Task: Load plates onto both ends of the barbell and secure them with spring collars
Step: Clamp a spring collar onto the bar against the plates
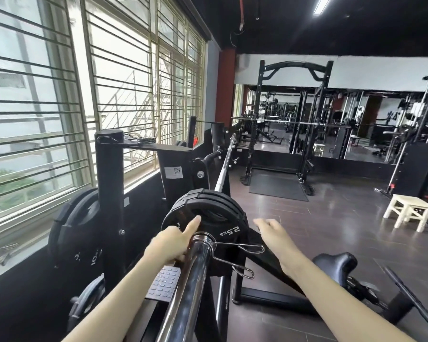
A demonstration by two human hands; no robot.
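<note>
As I read this moment from my station, the near end of the barbell (195, 275) appears loaded and collared: a stack of black plates (205, 215) sits on the chrome sleeve at lower centre of the frame, and a spring collar (209, 239) is seated on the sleeve touching the face of the outermost plate, its two wire handles splayed toward the lower right.

Hands: the left hand (169, 243) rests against the outer plate, index finger extended across its face, the other fingers curled around the plate's lower left rim. The right hand (273, 233) hangs released, fingers loosely extended, just right of the plate and touching nothing.

Step in hand, by my judgement: a check of the seating on this end. The bar runs away toward centre frame, resting on the black rack (203, 166); I cannot see any plates or collar on its far end. The next move therefore likely calls for letting go here and loading that end to match, taking plates from the storage posts at lower left and a second collar (146, 139), which I take to be the coil lying on the rack arm at left of centre.

Materials: the plates are matte black, rubber-like, round with moulded grip cut-outs, the outer one marked 2.5 kg. The sleeve is polished chrome, smooth and reflective; the collar is coiled steel wire.
</note>
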